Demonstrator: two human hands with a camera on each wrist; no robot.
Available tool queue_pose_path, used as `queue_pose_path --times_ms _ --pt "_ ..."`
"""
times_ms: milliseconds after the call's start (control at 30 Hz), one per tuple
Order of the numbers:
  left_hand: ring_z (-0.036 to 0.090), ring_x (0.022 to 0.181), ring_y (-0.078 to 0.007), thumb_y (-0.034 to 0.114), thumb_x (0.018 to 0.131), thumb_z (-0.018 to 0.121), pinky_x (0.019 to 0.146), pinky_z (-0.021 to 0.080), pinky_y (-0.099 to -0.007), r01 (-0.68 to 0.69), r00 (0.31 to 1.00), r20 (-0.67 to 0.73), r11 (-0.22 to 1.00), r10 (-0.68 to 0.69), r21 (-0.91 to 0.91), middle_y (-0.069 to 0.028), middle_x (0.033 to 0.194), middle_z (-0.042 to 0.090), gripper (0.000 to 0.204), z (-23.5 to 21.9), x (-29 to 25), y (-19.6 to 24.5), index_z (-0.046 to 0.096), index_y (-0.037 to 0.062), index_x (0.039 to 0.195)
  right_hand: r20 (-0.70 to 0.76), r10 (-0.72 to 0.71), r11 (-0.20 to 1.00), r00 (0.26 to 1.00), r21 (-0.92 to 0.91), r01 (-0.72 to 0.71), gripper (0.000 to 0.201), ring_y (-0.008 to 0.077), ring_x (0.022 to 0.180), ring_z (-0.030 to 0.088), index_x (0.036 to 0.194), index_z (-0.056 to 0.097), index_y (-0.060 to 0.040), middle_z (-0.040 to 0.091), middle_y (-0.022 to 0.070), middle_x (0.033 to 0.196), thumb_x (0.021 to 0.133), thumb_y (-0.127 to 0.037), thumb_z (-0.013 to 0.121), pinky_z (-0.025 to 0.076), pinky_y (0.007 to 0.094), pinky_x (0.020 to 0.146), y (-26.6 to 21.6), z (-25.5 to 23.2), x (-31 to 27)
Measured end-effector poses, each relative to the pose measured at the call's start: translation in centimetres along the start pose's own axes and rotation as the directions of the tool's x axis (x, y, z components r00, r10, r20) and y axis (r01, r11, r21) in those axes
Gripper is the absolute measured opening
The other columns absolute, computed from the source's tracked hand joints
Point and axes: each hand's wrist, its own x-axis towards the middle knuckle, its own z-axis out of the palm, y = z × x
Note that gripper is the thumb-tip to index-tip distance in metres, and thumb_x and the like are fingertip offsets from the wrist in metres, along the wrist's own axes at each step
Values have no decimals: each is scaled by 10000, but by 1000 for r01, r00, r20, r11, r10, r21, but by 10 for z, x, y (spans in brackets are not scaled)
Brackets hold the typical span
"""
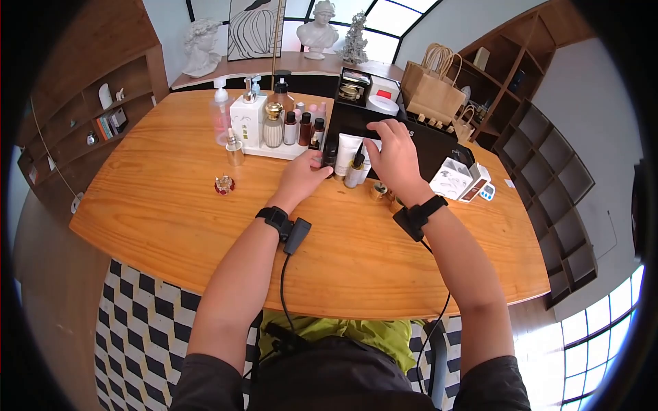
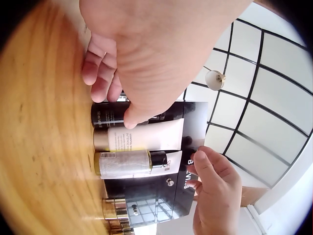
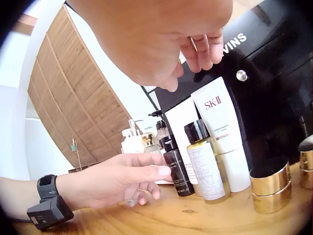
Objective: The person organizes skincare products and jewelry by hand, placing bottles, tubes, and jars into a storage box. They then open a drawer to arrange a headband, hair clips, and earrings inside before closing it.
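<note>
- Black bottle, just one, stands before the black box.
- Left hand touches it; I can't tell if it pinches.
- Looks like lining things up; next needs a soft touch.
- To its right: two white tubes, one clear bottle, two gold jars.
- Right hand: loose, above, holding nothing.

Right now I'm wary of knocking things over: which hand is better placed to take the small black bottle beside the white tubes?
Likely the left hand: it sits low beside the black bottle, touching or almost touching it. The right hand is farther off, raised near the white tubes.
</note>
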Motion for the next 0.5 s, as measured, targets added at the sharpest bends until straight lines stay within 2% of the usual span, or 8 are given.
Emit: queue_pose_path --times_ms 167,233,267,300,367,400,467,500 --pt "737 982 -228 287 916 821 886 571 -344 53 999 9 998 -53 -18 -125 1053 765 554 -5 0 1 650 -29 1337 -18 -18 998 1000 66 19 224 350 939 645 1071 729 -13 686 133 993 869 -89 793 547 442 845 -16 -5 -1" --pt "737 962 -232 281 921 812 875 572 -346 38 999 -25 999 -38 0 -117 1017 760 517 -11 -2 0 658 -22 1310 192 276 886 942 328 -327 182 310 850 665 1034 734 6 710 130 947 889 -95 775 545 415 776 -30 -11 -13" --pt "735 950 -235 278 925 806 864 572 -350 41 998 -45 999 -41 15 -112 1005 757 489 -13 -3 1 664 -16 1288 322 391 758 862 418 -500 122 228 791 686 983 744 -4 748 108 959 943 -119 748 532 363 707 -26 -11 -21" --pt "734 938 -237 275 928 799 853 572 -354 45 997 -64 999 -43 29 -108 993 755 462 -15 -4 2 670 -11 1267 322 388 756 864 425 -497 122 228 791 686 983 744 -4 748 108 959 943 -119 748 532 363 707 -25 -20 -26" --pt "730 918 -240 269 934 789 836 568 -363 54 993 -103 998 -49 46 -101 968 750 399 -22 -5 6 686 6 1217 738 376 240 561 507 -828 124 155 812 703 1003 735 -34 766 88 1014 1002 -158 729 545 302 706 -25 -48 -32" --pt "729 915 -239 268 936 786 832 566 -364 61 988 -144 997 -55 41 -101 966 750 392 -25 -4 7 688 11 1216 734 374 236 567 516 -823 124 155 812 703 1003 735 -34 766 88 1014 1002 -158 729 545 302 706 -24 -60 -39" --pt "728 913 -238 267 938 783 828 564 -365 57 982 -183 997 -47 51 -101 963 749 385 -28 1 8 691 15 1215 913 203 -176 355 391 -904 148 130 834 706 1079 714 -49 764 72 1031 1042 -192 707 561 274 727 -22 -80 -55" --pt "729 918 -242 265 939 778 829 563 -363 59 975 -218 997 -48 47 -101 969 749 382 -28 5 7 691 15 1214 908 201 -182 368 404 -897 148 130 834 706 1079 714 -49 764 72 1031 1042 -192 707 561 274 727 -17 -82 -67"
